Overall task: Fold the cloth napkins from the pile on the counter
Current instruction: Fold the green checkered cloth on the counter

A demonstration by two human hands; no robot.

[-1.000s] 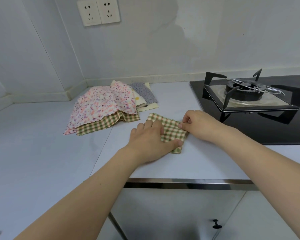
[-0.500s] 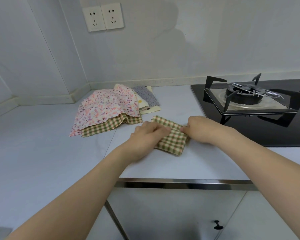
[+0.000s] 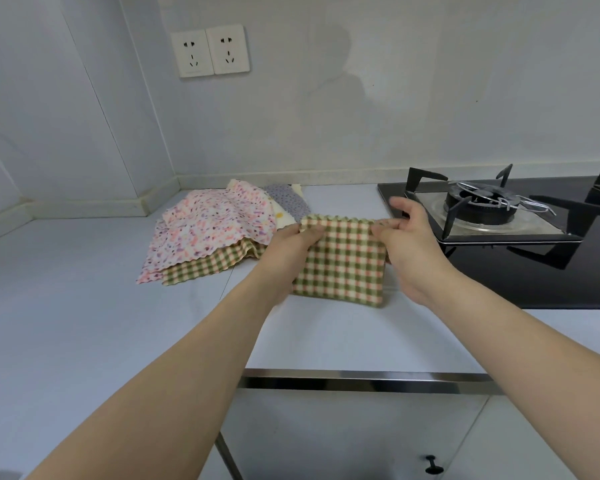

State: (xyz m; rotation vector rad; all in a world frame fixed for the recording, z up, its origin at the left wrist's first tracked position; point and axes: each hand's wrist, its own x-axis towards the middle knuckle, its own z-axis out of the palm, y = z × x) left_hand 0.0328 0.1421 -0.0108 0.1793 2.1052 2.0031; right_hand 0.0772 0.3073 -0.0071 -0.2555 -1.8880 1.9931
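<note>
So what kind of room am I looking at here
Most likely a home kitchen. A black glass gas hob with a burner and pan supports is set into the pale grey counter, a white double wall socket sits above it, and cabinet doors with a small black knob are below.

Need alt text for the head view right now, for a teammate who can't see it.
Both hands, left hand and right hand, pinch the top corners of a folded green-checked cloth napkin above the pale counter. A pile of unfolded napkins lies to the left, a black gas stove to the right.
</note>
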